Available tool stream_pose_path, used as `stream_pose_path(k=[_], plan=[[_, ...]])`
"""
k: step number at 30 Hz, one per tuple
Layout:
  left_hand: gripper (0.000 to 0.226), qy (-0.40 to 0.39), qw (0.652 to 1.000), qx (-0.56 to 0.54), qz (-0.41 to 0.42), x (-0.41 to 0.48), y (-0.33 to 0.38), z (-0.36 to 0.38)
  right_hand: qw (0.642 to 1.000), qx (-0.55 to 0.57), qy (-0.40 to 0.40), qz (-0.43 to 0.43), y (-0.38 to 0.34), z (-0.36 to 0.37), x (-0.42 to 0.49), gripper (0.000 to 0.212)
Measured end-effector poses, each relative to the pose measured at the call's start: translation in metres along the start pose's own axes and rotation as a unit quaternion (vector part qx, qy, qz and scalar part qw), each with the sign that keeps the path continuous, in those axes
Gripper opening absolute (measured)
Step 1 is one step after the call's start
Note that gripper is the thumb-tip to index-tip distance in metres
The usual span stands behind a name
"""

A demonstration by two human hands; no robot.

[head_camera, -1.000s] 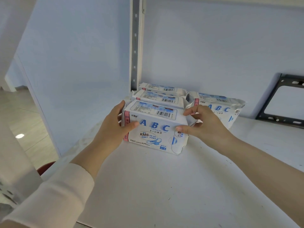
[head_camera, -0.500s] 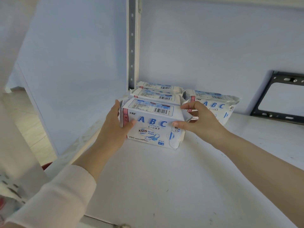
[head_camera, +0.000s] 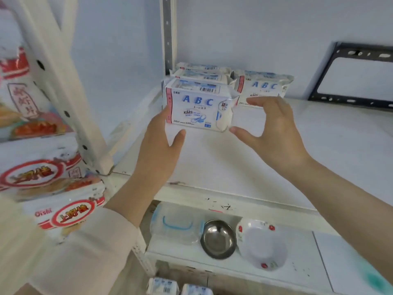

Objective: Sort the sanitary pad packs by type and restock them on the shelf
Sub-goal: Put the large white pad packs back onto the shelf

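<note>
Standing upright on shelf (head_camera: 234, 165), front ABC pack (head_camera: 195, 105) between left grip (head_camera: 158, 149) and right grip (head_camera: 270, 128); both spread, holding nothing.

Pale blue wall (head_camera: 255, 28) behind left hand (head_camera: 157, 150), slotted upright (head_camera: 168, 39) above it, black bracket (head_camera: 365, 53) up-right of right hand (head_camera: 272, 133), white shelf (head_camera: 319, 150) under both, perforated post (head_camera: 63, 96) far left, lower shelf (head_camera: 302, 271) beneath.

on my feed the left arm wears a long cream-white sleeve (head_camera: 85, 248) of plain, soft-looking fabric, loose and faintly creased, with its cuff ending on the forearm short of the wrist. the left hand (head_camera: 157, 145) and right hand (head_camera: 270, 128) are bare, and the right forearm (head_camera: 340, 199) is uncovered to the frame's edge.
</note>
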State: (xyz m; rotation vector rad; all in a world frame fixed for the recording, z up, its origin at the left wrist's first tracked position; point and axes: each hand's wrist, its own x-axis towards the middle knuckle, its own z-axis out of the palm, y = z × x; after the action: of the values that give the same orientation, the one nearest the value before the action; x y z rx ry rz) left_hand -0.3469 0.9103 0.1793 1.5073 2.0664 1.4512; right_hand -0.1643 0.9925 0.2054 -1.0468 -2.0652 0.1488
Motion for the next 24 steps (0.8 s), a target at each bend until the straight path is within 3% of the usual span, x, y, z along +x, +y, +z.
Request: stream_pose_path(k=[15,24], plan=[[0.05,-0.131,0.989,0.046,0.05,-0.174,-0.057,-0.092,0.999,-0.032,-0.016,0.023,-0.103,0.014,-0.216,0.053],[0.046,-0.227,0.972,0.06,-0.01,-0.269,-0.145,-0.053,0.987,-0.04,-0.129,0.086,-0.058,0.062,-0.347,0.054]])
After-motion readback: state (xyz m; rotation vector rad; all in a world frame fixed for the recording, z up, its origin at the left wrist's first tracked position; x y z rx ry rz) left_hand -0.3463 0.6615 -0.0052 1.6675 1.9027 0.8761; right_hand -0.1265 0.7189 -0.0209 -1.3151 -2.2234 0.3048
